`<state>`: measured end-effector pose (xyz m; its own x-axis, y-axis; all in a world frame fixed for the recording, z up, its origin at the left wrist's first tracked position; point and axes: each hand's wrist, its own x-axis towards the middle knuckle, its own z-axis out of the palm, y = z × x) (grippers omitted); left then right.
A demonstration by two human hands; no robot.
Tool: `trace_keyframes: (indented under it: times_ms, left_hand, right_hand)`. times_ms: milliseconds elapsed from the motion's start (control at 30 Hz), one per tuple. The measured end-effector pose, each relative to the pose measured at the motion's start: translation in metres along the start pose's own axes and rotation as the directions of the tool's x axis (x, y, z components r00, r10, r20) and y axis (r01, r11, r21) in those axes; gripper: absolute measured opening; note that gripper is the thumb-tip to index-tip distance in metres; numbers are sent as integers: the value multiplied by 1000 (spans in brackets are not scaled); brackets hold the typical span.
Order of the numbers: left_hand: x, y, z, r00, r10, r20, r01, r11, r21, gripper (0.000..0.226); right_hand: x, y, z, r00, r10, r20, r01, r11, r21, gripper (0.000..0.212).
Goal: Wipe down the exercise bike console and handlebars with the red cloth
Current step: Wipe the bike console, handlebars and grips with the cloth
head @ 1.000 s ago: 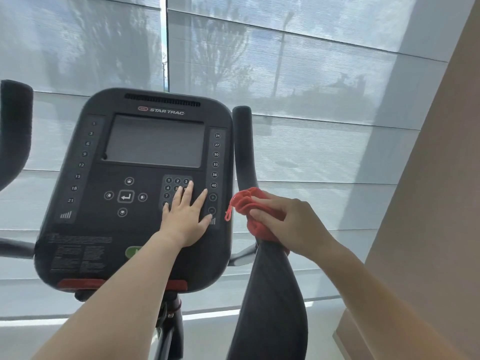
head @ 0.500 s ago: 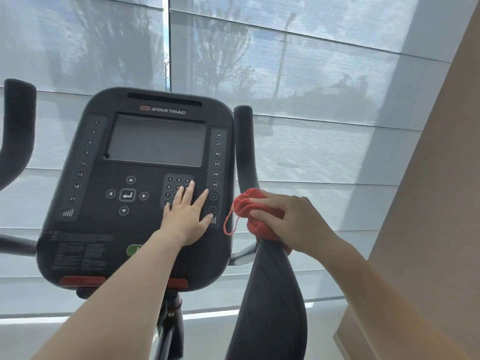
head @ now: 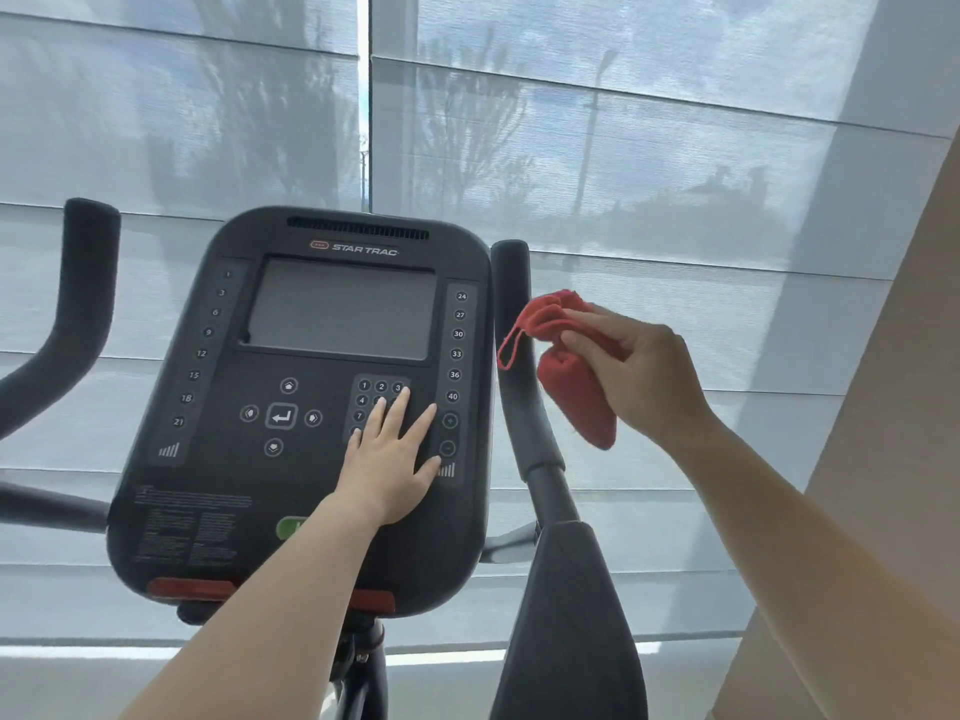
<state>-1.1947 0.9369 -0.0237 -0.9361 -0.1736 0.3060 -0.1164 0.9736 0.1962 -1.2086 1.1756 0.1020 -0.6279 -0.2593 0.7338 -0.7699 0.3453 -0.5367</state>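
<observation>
The black bike console (head: 218, 501) fills the middle, with a grey screen and a keypad. My left hand (head: 387, 459) lies flat on the keypad, fingers spread, holding nothing. To the console's right rises the right handlebar (head: 511, 283), a black upright grip. My right hand (head: 641, 376) pinches the bunched red cloth (head: 571, 392) just right of that grip; the cloth hangs free in the air, apart from the bar, and a red loop dangles from it. The left handlebar (head: 78, 304) curves up at the far left.
A black padded armrest (head: 571, 615) sits below the right grip. Grey window blinds (head: 649, 200) stand close behind the bike. A beige wall (head: 883, 511) runs down the right side. The console's post (head: 363, 678) drops to the floor at the bottom.
My right hand has lifted the red cloth off the lower right handlebar and up to the right. The left hand stays on the keypad. The view has tilted downward.
</observation>
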Motion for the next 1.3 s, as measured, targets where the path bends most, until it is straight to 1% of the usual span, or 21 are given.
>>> trace_keyframes:
  times_ms: [100, 167, 233, 333, 433, 600, 667, 767, 867, 933, 1033, 1100, 1167, 1233, 1300]
  left_hand:
    - [2, 1, -1, 1000, -1, 4, 1, 1000, 1, 64]
    - [3, 1, -1, 1000, 0, 3, 0, 1000, 14, 64]
    - [3, 1, -1, 1000, 1, 3, -1, 1000, 26, 64]
    - [2, 1, -1, 1000, -3, 8, 3, 1000, 22, 64]
    - [3, 3, -1, 1000, -8, 9, 8, 1000, 13, 65]
    - [3, 3, 1, 1000, -15, 6, 15, 1000, 22, 65]
    - [2, 4, 0, 1000, -14, 5, 14, 1000, 22, 65]
    - [1, 5, -2, 1000, -15, 15, 14, 1000, 20, 65]
    - [1, 5, -3, 1000, -14, 20, 14, 1000, 13, 64]
    - [1, 5, -2, 1000, -15, 19, 15, 1000, 24, 65]
    - [1, 5, -1, 1000, -20, 20, 19, 999, 41, 66]
    - [0, 5, -1, 1000, -19, 16, 19, 999, 40, 66]
    - [0, 5, -2, 1000, -19, 13, 18, 999, 27, 66]
    - [0, 5, -2, 1000, -17, 14, 16, 1000, 22, 66]
    - [0, 6, -2, 1000, -16, 15, 16, 1000, 19, 65]
  right_hand:
    - [36, -3, 5, 997, -40, -63, 39, 999, -22, 28]
    - [56, -4, 11, 995, -52, -86, 48, 998, -40, 34]
    - [65, -4, 20, 997, -44, -57, 39, 996, -78, 43]
    - [60, 0, 38, 999, -20, 37, 25, 989, -146, 59]
    - [47, 7, 47, 999, -32, 43, 39, 983, -179, 63]
    - [30, 19, 36, 992, -22, 127, 48, 977, -207, 59]
    - [34, 21, 34, 994, -28, 102, 46, 982, -184, 58]
    - [38, 18, 42, 997, -25, 69, 32, 994, -102, 61]
    - [30, 21, 48, 997, 15, 81, -6, 995, -104, 61]
    - [22, 26, 46, 990, 53, 128, -38, 992, -118, 58]
    - [6, 30, 38, 974, 75, 215, -40, 986, -163, 48]
    - [1, 30, 30, 952, 92, 291, -35, 980, -196, 42]
    - [0, 30, 21, 923, 132, 360, -60, 977, -205, 40]
    - [-3, 29, 18, 916, 168, 364, -104, 977, -187, 39]
    - [-13, 26, 22, 921, 195, 337, -125, 968, -218, 36]
